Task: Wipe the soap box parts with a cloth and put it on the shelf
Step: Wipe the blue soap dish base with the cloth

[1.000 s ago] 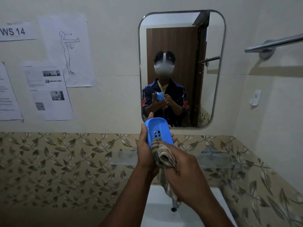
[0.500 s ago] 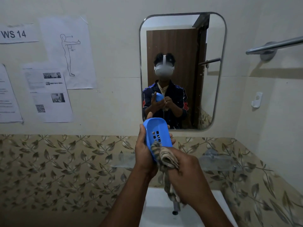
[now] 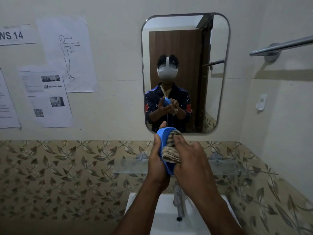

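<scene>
A blue soap box part [image 3: 163, 139] stands on end at chest height over the sink. My left hand [image 3: 156, 164] grips it from the left and behind, thumb on its near rim. A striped brown cloth [image 3: 171, 150] is bunched inside the blue part, and my right hand [image 3: 189, 160] presses on it from the right, fingers curled over the top. The cloth and my fingers hide the drain slots. Behind my hands a glass shelf [image 3: 132, 166] runs along the tiled wall below the mirror.
A white sink [image 3: 144, 216] with a metal tap [image 3: 178, 206] sits below my forearms. A mirror [image 3: 218, 73] hangs ahead and reflects a person wearing a headset. Papers [image 3: 49, 97] are stuck on the left wall. A towel rail [image 3: 279, 46] and small hook [image 3: 261, 101] are on the right.
My right hand has pushed the cloth up from the lower end of the blue part to its upper inside, covering the slots. The hanging tail of the cloth is now gathered up.
</scene>
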`<state>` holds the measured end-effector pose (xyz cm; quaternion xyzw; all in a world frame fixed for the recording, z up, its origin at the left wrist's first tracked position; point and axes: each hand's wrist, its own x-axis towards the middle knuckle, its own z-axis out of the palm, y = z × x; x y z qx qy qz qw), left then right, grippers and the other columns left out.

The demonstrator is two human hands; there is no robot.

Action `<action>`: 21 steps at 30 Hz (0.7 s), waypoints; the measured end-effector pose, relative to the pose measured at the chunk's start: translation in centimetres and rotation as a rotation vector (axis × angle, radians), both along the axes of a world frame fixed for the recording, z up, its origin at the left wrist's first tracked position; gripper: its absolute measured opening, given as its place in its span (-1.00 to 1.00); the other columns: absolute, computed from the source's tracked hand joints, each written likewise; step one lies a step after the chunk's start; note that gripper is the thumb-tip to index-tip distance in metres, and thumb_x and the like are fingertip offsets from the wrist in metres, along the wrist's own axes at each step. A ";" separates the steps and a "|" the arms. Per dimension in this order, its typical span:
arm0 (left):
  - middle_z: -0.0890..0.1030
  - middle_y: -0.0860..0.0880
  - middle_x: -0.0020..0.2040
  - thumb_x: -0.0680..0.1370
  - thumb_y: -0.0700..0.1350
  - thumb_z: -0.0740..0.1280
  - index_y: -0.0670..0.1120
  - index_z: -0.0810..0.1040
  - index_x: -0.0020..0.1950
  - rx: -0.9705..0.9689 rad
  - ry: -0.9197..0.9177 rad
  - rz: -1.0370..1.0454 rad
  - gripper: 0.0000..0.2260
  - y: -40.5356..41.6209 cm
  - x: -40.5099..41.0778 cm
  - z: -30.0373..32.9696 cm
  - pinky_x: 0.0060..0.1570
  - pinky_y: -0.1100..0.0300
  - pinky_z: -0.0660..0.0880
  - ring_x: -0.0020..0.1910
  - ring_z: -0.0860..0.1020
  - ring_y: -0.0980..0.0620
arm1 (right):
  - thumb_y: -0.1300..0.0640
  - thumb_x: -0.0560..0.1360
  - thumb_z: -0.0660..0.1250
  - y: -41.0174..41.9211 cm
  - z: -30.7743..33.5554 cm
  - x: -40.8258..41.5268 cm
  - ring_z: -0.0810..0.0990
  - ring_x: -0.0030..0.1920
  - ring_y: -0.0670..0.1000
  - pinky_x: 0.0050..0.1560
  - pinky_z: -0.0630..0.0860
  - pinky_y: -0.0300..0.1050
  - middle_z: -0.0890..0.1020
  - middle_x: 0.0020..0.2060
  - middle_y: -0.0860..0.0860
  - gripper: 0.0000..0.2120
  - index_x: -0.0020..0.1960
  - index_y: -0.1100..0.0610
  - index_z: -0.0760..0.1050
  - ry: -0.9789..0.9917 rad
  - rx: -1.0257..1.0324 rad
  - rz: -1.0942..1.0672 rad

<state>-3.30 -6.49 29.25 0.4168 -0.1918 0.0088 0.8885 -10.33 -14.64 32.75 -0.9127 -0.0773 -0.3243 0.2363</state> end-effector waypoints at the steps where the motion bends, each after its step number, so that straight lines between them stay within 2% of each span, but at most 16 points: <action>1: 0.67 -0.13 0.20 0.59 0.17 0.10 0.09 0.42 0.47 -0.006 -0.003 0.014 -0.52 0.1 0.1 -0.2 0.00 0.07 0.63 0.05 0.65 -0.08 | 0.26 0.54 0.28 -0.1 -0.1 -0.1 0.46 0.10 -0.01 0.16 0.53 -0.11 0.46 0.30 -0.01 -0.34 0.56 -0.04 0.14 0.042 0.036 0.022; 3: 0.70 -0.05 0.14 0.64 0.13 0.03 0.09 0.41 0.47 -0.037 -0.014 0.036 -0.57 0.6 0.4 -0.1 -0.07 0.06 0.65 0.00 0.68 -0.06 | 0.21 0.57 0.24 -0.3 -0.7 -0.6 0.54 0.06 -0.06 0.12 0.56 -0.16 0.57 0.20 -0.03 -0.43 0.52 -0.11 0.23 0.095 0.083 0.071; 6: 0.74 0.02 0.02 0.62 0.13 0.02 0.10 0.35 0.49 -0.073 -0.034 0.037 -0.55 1.0 0.7 0.4 -0.17 0.03 0.66 -0.19 0.70 -0.04 | 0.17 0.56 0.24 -0.8 -0.8 -1.5 0.60 -0.08 -0.15 0.00 0.58 -0.24 0.66 -0.02 -0.07 -0.59 0.36 -0.12 0.45 0.173 0.140 0.131; 8: 0.73 -0.01 0.05 0.64 0.12 0.02 0.07 0.35 0.50 -0.079 -0.031 0.043 -0.55 0.5 0.3 0.6 -0.15 0.08 0.65 -0.13 0.69 -0.01 | 0.18 0.57 0.24 -1.0 0.0 -1.1 0.61 -0.10 -0.15 -0.02 0.59 -0.20 0.65 -0.06 -0.07 -0.56 0.40 -0.15 0.40 0.173 0.203 0.157; 10: 0.68 -0.11 0.19 0.63 0.11 0.05 0.05 0.39 0.50 -0.062 -0.009 0.056 -0.55 -0.1 -0.1 0.5 -0.02 0.10 0.63 0.07 0.66 -0.05 | 0.19 0.57 0.24 -1.0 0.8 -0.4 0.59 0.02 -0.08 0.08 0.59 -0.10 0.63 0.01 -0.05 -0.43 0.52 -0.14 0.22 0.124 0.232 0.144; 12: 0.61 -0.17 0.29 0.59 0.13 0.10 0.08 0.47 0.45 -0.044 -0.002 0.059 -0.55 -0.2 -0.4 0.5 0.07 0.08 0.60 0.17 0.61 -0.10 | 0.21 0.58 0.25 -0.8 1.3 -0.2 0.56 0.02 -0.08 0.05 0.57 -0.20 0.61 0.04 -0.04 -0.38 0.55 -0.11 0.14 0.096 0.235 0.139; 14: 0.69 -0.08 0.18 0.58 0.13 0.09 0.10 0.54 0.37 -0.052 -0.002 0.060 -0.57 0.1 -0.1 0.6 0.01 0.06 0.62 0.08 0.65 -0.07 | 0.21 0.58 0.25 -1.1 1.1 -0.4 0.58 -0.13 -0.14 -0.15 0.50 -0.38 0.62 -0.07 -0.08 -0.47 0.48 -0.13 0.30 0.134 0.216 0.143; 16: 0.73 0.01 0.05 0.62 0.12 0.03 0.10 0.44 0.43 -0.076 -0.014 0.059 -0.57 0.8 0.4 0.8 -0.12 0.06 0.65 -0.10 0.70 -0.02 | 0.20 0.55 0.23 -1.4 0.8 -0.9 0.58 -0.26 -0.14 -0.31 0.46 -0.36 0.63 -0.23 -0.07 -0.68 0.22 -0.07 0.56 0.200 0.128 0.152; 17: 0.74 0.02 0.02 0.63 0.11 0.01 0.09 0.39 0.46 -0.085 -0.013 0.060 -0.57 0.9 0.6 0.9 -0.16 0.05 0.66 -0.16 0.70 -0.02 | 0.20 0.54 0.23 -1.4 0.8 -1.1 0.58 -0.28 -0.13 -0.34 0.44 -0.34 0.62 -0.28 -0.05 -0.73 0.13 -0.04 0.59 0.209 0.115 0.153; 18: 0.74 0.00 0.01 0.63 0.12 0.01 0.07 0.38 0.47 -0.085 -0.002 0.067 -0.55 0.9 0.5 1.1 -0.15 0.04 0.66 -0.17 0.69 -0.03 | 0.19 0.53 0.24 -1.3 0.9 -1.1 0.58 -0.27 -0.13 -0.33 0.44 -0.35 0.63 -0.27 -0.06 -0.73 0.13 -0.05 0.58 0.185 0.119 0.159; 19: 0.73 -0.03 0.04 0.62 0.12 0.03 0.05 0.38 0.49 -0.081 0.012 0.072 -0.54 0.7 0.3 1.2 -0.11 0.04 0.66 -0.12 0.69 -0.04 | 0.18 0.54 0.25 -1.2 1.0 -0.8 0.58 -0.23 -0.14 -0.27 0.45 -0.36 0.63 -0.22 -0.08 -0.69 0.22 -0.07 0.55 0.139 0.118 0.162; 21: 0.68 -0.12 0.19 0.61 0.11 0.07 0.03 0.42 0.47 -0.056 0.010 0.058 -0.54 0.2 -0.2 0.9 0.01 0.06 0.63 0.04 0.66 -0.07 | 0.16 0.57 0.25 -1.0 1.3 0.0 0.50 -0.10 -0.12 -0.11 0.42 -0.35 0.55 -0.08 -0.07 -0.52 0.47 -0.09 0.33 0.035 0.088 0.114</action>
